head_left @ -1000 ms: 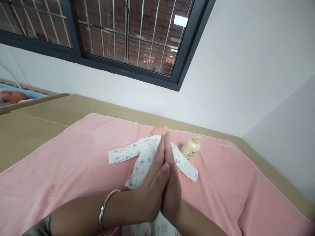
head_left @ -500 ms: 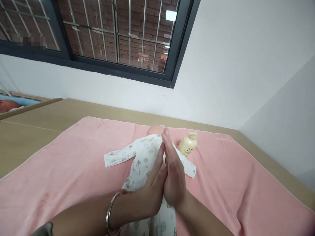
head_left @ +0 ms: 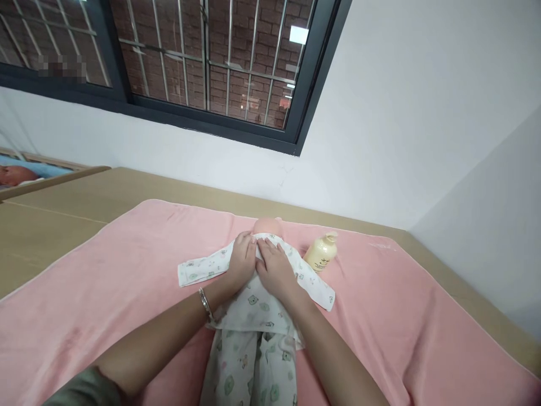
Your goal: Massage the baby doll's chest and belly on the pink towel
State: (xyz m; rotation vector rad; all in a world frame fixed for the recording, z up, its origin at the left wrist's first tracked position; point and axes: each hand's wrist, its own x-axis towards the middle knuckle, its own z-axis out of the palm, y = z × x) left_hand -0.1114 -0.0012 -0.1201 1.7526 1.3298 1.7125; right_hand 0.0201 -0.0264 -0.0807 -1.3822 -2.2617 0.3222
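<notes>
A baby doll (head_left: 267,226) lies on its back on a pink blanket (head_left: 139,265), its head toward the wall. It wears a white printed top (head_left: 260,307) with both sleeves spread out, and matching trousers (head_left: 236,366). Flat on the upper chest of the top rests my left hand (head_left: 243,259), fingers stretched out, a silver bangle on its wrist. My right hand (head_left: 275,265) lies beside it, also flat with fingers extended, the two thumbs close together. Neither hand holds anything. The doll's face is hard to make out.
A pale yellow pump bottle (head_left: 321,252) leans on the blanket right of the doll. A beige tabletop (head_left: 63,214) borders the blanket, against a white wall (head_left: 401,113) with a barred window (head_left: 211,62). Another doll (head_left: 14,175) shows at far left.
Half a second ago my palms were pressed together, raised above the doll. They have parted and come down flat onto the chest of its top.
</notes>
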